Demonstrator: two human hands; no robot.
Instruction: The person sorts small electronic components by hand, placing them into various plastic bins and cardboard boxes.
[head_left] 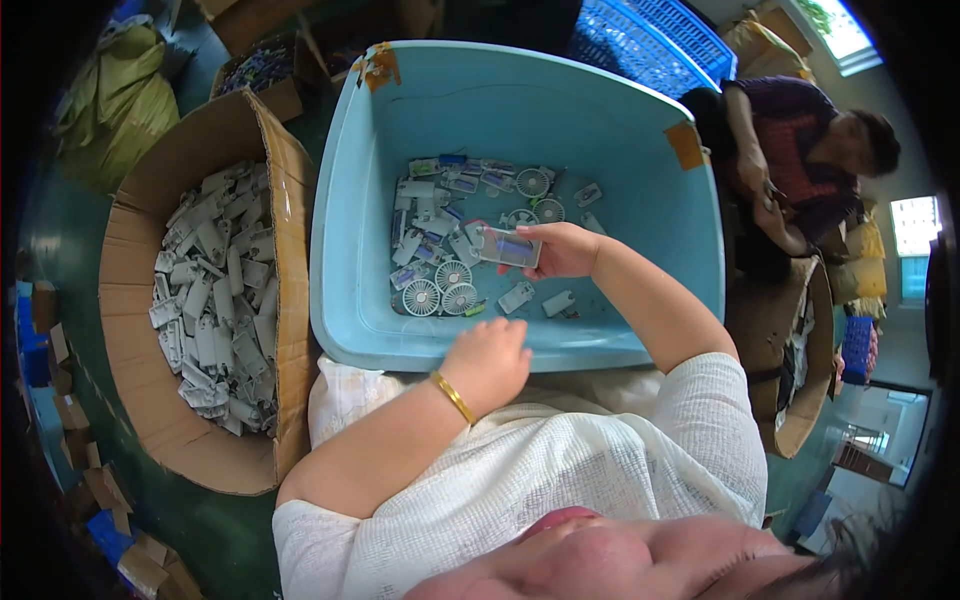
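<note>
My right hand (562, 249) is closed on a small translucent plastic casing (508, 247) with a purple cylinder inside, held above the parts in a light blue plastic tub (520, 100). My left hand (488, 362), with a gold bracelet (455, 398) at its wrist, hovers by the tub's near rim. Its fingers are curled in, and whatever they hold, if anything, is hidden. Below the casing, small white round fan heads (421, 297) lie among several white and purple plastic parts. Two loose white pieces rest nearer the rim, one a small casing (558, 303).
A large round-sided cardboard box (290, 200) full of white plastic shells (215, 330) stands left of the tub. At the right another person (790, 170) sits working beside a second cardboard box (800, 400). Blue crates (650, 45) and a yellow-green sack (125, 110) are farther back.
</note>
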